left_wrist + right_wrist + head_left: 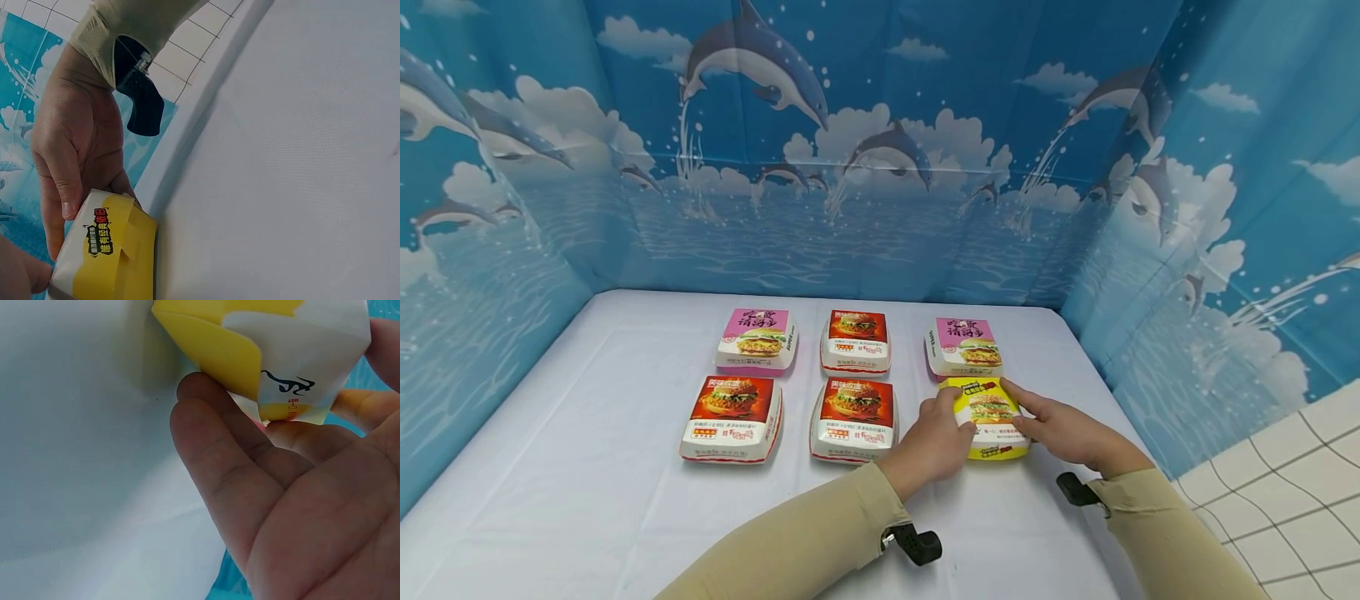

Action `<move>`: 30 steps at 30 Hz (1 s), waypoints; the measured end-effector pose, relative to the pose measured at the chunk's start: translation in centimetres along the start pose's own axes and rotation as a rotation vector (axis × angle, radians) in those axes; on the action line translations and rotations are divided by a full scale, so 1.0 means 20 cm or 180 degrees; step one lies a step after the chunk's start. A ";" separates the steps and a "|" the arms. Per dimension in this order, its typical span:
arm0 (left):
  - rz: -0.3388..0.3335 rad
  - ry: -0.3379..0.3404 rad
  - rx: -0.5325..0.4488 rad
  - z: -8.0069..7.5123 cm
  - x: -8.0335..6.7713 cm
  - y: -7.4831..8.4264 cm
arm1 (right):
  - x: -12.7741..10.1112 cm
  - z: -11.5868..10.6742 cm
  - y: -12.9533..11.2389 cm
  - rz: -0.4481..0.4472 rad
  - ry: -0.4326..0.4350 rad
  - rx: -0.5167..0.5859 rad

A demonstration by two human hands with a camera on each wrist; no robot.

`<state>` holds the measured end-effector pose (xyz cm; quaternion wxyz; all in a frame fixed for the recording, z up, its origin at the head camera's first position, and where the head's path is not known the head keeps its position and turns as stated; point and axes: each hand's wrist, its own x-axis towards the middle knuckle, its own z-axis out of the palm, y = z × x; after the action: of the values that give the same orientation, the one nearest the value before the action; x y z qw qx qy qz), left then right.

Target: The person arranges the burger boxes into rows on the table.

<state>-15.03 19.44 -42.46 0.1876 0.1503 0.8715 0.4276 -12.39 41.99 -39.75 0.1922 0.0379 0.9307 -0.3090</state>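
Note:
A yellow-and-white burger box (991, 419) lies at the front right of the white table, held between my two hands. My left hand (934, 442) grips its left side, thumb near the front edge. From the other side my right hand (1071, 429) holds it, fingers at the back right corner and thumb on the right edge. The left wrist view shows the box's yellow side (134, 262) with black and red print. In the right wrist view, fingers (219, 456) of the right hand reach under the box's folded corner (300, 369).
Left of the hands stand two red-topped burger boxes, one in the middle (853, 420) and one at left (732, 419). Behind are a pink box (757, 342), another red one (855, 342) and a pink one (964, 347) just behind the yellow box. A dolphin-print curtain (880, 233) encloses the table.

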 end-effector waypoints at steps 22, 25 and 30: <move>0.0039 0.0007 0.0015 0.01 0.00 -0.01 | 0.00 0.00 0.01 -0.0002 -0.0022 0.0082; 0.0046 0.0005 0.0014 0.00 0.00 -0.01 | -0.01 0.00 0.01 -0.0022 -0.0024 0.0088; 0.0054 -0.0001 0.0007 0.00 -0.01 -0.01 | -0.01 0.00 0.00 -0.0015 -0.0023 0.0087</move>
<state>-14.92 19.35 -42.63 0.1839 0.1579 0.8706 0.4282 -12.17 42.02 -39.61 0.1943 0.0372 0.9257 -0.3223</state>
